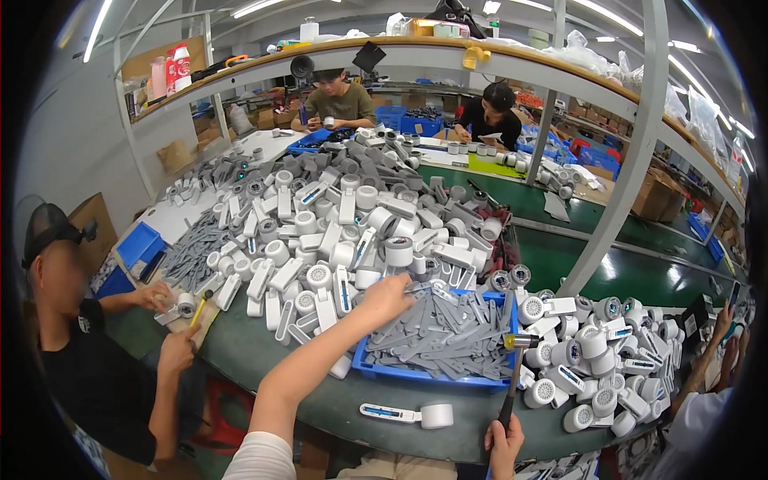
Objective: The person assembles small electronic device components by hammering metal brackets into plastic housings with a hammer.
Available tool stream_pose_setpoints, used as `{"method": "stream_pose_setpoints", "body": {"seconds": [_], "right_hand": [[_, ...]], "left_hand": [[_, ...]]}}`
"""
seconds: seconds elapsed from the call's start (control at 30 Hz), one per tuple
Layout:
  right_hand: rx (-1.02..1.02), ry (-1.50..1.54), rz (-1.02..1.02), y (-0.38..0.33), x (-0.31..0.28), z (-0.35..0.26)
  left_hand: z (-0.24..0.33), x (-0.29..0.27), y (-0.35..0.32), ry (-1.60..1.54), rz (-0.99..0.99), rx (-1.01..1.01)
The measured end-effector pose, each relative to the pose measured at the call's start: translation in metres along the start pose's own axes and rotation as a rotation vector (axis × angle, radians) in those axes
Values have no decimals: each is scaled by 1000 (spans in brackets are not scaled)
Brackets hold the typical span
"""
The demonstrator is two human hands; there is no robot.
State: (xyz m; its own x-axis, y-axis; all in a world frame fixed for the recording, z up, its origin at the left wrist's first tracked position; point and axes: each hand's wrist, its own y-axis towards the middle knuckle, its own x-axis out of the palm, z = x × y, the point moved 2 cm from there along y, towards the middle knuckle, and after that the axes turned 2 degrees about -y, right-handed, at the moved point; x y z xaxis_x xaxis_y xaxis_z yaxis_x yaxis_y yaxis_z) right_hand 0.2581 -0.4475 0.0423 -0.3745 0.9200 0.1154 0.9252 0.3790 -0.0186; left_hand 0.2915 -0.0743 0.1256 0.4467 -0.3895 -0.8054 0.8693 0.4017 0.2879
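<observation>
Bin edges first: blue bin [416, 374] of grey strips sits mid-table, its front rim near the table's near edge, with a bare green strip of table [264, 360] left of the bin. One white handheld unit [408, 414] lies alone just in front of the bin's front rim. Heap of white and grey units [336, 232] crowds the bin's far-left side; a second white pile [596, 360] presses against the bin's right wall, so I see little free room there.

My left hand [386, 296] is stretched forward over the bin's far-left corner, forearm running diagonally up from the lower edge, fingers curled down onto a grey strip [420, 286] at the rim; I can't tell if they're actually pinched on it. My right hand [504, 444], below the bin's front-right corner, is fisted around a hammer [512, 376], handle upright, yellow-tipped head by the bin's right wall.

Another person's hands [172, 320] work left of the bin.
</observation>
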Motion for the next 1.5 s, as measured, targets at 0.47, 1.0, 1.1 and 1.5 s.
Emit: {"method": "stream_pose_setpoints", "body": {"seconds": [0.47, 1.0, 1.1, 1.5], "right_hand": [[-29, 6, 3, 4, -8, 17], [-5, 14, 4, 5, -8, 16], [-3, 20, -6, 5, -6, 15], [-16, 12, 19, 4, -6, 15]], "left_hand": [[31, 19, -6, 108, -351, -26], [-4, -24, -40, -662, -450, -194], [-21, -15, -60, -550, -275, -184], [13, 1, -65, -68, -267, 2]]}}
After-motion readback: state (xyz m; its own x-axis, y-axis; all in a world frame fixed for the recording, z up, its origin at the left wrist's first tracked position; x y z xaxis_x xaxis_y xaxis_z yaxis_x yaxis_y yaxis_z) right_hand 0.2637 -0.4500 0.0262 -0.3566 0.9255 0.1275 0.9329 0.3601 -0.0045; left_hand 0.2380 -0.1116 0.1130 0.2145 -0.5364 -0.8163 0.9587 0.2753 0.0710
